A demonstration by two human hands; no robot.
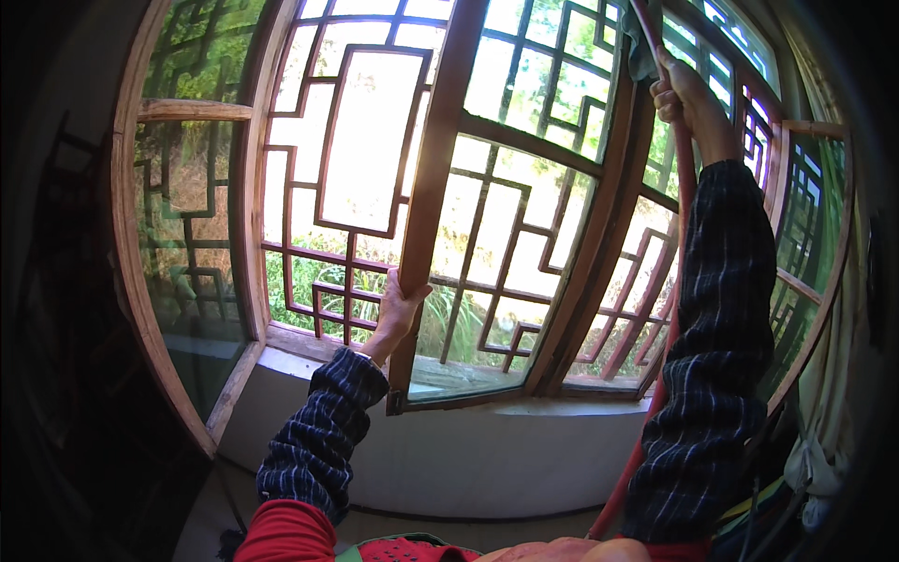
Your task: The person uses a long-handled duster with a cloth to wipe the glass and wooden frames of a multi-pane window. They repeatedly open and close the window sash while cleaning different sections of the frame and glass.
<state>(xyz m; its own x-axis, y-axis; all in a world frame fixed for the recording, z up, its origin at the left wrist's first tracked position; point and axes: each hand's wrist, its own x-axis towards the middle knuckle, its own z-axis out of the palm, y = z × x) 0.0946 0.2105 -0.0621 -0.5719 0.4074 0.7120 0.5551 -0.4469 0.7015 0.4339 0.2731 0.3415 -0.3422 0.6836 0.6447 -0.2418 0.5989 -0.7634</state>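
Observation:
My left hand (400, 310) grips the free edge of a wooden casement sash (426, 175), thumb on one side and fingers around the other. The sash stands swung inward, with glass panes in its brown frame. Raised at the upper right, my right hand (692, 102) is closed around a long reddish pole (683, 183). The pole runs from the top of the view down beside my forearm towards my body. A grey-green cloth (639, 46) hangs by the pole's upper part, against the sash frame; how it is attached is hidden.
Fixed wooden lattice (323, 144) fills the window opening, with grass outside. Another glazed sash (193, 232) stands swung inward at the left, and one (808, 260) at the right. A white sill (562, 406) runs below. Pale curtains (822, 407) hang at the far right, tied low.

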